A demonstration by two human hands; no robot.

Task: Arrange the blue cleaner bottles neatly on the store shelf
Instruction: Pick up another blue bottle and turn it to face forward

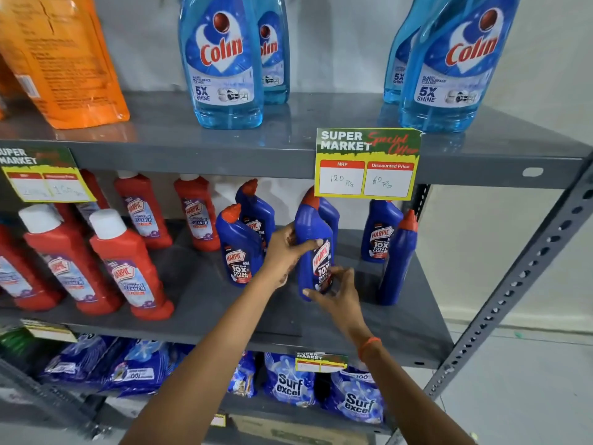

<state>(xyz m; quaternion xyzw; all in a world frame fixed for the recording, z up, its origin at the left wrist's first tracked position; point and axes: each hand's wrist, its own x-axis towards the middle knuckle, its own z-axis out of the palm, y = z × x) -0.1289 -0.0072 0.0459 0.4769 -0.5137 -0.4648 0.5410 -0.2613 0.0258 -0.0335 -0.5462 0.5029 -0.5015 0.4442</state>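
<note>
Three grey metal shelves [192, 152] fill the frame, seen from above and in front. On the top shelf, at the upper centre and upper right, stand pale blue Colin glass cleaner bottles [224, 62], with an orange refill pouch [64, 59] at the upper left. Along the left of the middle shelf stand red Harpic bathroom cleaner bottles [131, 268] with white caps. At the centre and right of that shelf stand dark blue Harpic toilet cleaner bottles [240, 248] with red caps, loosely spaced, one at the right turned label away [398, 261]. Blue Surf Excel packets [288, 380] lie on the bottom shelf. A yellow and green price tag [367, 163] hangs from the top shelf's front edge. At the centre, both hands grip one blue bottle [313, 239]: the left hand [285, 248] wraps its upper body, the right hand [337, 293] pinches its lower label and base. Whether its base touches the shelf is unclear.
</note>
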